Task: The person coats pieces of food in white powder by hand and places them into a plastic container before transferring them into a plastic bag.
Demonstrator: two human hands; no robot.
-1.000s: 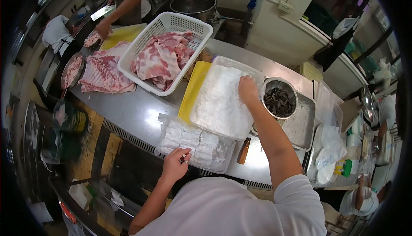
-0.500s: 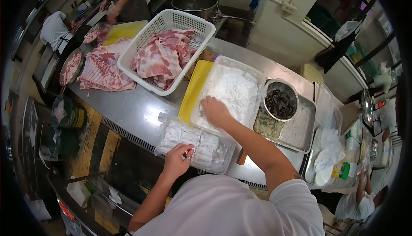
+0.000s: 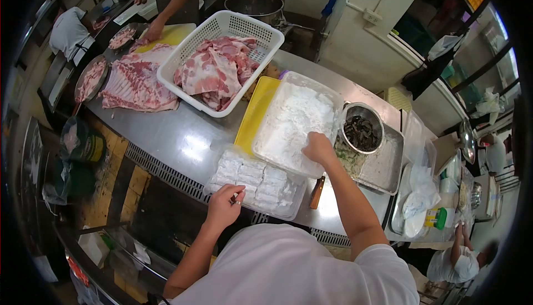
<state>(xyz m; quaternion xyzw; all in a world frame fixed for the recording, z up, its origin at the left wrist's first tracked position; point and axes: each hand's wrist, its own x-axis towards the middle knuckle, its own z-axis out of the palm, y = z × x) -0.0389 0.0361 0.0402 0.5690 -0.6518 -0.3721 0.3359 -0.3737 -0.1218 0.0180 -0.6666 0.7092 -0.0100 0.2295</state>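
My right hand (image 3: 319,148) is closed over the right side of a white tub (image 3: 265,115) of white powder (image 3: 297,119). Its fingertips are tucked down, hiding whatever they hold. In front of the tub lies a clear plastic tray (image 3: 297,208) with rows of powder-coated pieces (image 3: 252,180) and a sheet of plastic film at its left. My left hand (image 3: 225,205) rests at this tray's near left edge, its fingers curled together and dark marks like rings on them. What they pinch, if anything, does not show. A wooden-handled tool (image 3: 317,193) lies right of the tray.
A white basket (image 3: 166,74) of raw meat (image 3: 214,74) and a slab of ribs (image 3: 136,83) stand left. Beside the tub are a yellow board (image 3: 252,111), a bowl (image 3: 363,127) of dark pieces and a metal pan (image 3: 391,155). A co-worker's hand (image 3: 152,30) touches meat across the table.
My right hand has moved from the tub's left side to its right side and closed. My left hand has shifted slightly left and down. The wooden handle shows more fully.
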